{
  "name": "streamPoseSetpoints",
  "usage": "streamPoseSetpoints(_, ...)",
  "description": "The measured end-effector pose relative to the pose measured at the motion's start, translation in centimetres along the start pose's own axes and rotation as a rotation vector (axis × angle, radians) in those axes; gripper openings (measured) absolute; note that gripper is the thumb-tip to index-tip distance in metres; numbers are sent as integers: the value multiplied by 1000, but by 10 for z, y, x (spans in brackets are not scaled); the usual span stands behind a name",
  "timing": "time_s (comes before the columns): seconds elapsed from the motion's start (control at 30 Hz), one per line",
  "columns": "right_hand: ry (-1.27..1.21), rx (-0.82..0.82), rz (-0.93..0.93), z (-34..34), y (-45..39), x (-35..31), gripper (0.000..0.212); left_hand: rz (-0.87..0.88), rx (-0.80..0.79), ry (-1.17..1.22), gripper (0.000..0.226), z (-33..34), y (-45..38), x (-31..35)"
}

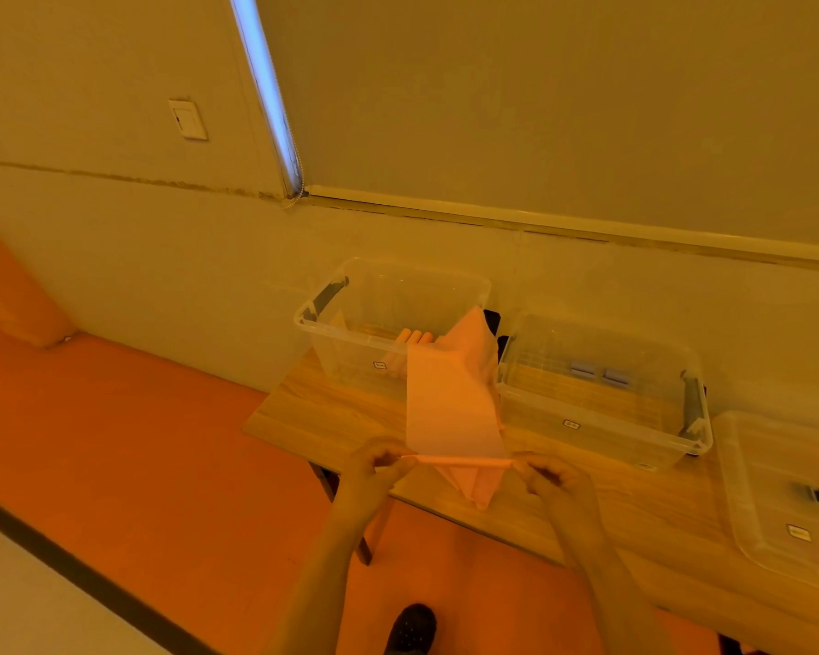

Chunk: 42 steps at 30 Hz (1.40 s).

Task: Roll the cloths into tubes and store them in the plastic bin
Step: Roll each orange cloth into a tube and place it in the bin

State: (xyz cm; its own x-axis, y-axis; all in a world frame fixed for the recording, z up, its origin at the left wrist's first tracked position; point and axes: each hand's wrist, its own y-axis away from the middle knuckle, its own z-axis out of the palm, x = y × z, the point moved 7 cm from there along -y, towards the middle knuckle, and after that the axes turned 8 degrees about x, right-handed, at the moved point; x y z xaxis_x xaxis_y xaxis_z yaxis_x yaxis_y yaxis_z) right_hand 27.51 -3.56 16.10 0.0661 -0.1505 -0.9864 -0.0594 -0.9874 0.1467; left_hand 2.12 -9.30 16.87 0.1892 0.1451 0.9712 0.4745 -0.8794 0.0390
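Hands: left hand (383,460) and right hand (547,475) each pinching one end of the cloth's rolled near edge.
Cloth (450,408): pink, stretched from that rolled edge up over the rim of the left plastic bin (351,340); loose corner hanging below, between the hands.
Handling: probably light, limp, apt to unroll or sag; best held at both ends of the tube.
Stored: rolled tubes (414,337) lying inside that bin.
Beside: second clear bin (606,418) on the wooden table (332,413).
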Motion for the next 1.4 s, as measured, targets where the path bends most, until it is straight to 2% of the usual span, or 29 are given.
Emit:
streamPoseSetpoints(0.2,-83,-46,-64,-2,4,-32,13,54,20,65,10,0,-1,22)
streamPoseSetpoints(0.33,-37,-72,-124,-4,2,-46,6,129,27,117,7,2,-2,33)
streamPoseSetpoints(0.4,-35,-65,-130,-7,1,-49,6,173,35,128,15,4,-4,40)
streamPoseSetpoints(0.53,-64,-42,-122,-13,-1,-60,10,138,43,155,3,9,-10,51)
streamPoseSetpoints(0.7,-85,-43,-110,-14,-6,-74,15,113,45,152,9,8,-18,62)
streamPoseSetpoints(0.9,-26,-9,-144,-7,-20,-79,7,96,-14,107,19,2,-38,66)
streamPoseSetpoints(1.03,-31,9,-161,3,-34,-85,8,122,1,89,14,-1,-58,73)
streamPoseSetpoints(1.27,-45,73,-189,27,-67,-104,11,177,-62,33,20,-1,-102,94)
streamPoseSetpoints(1.4,-46,55,-234,42,-81,-116,9,217,-119,5,13,-2,-132,102)
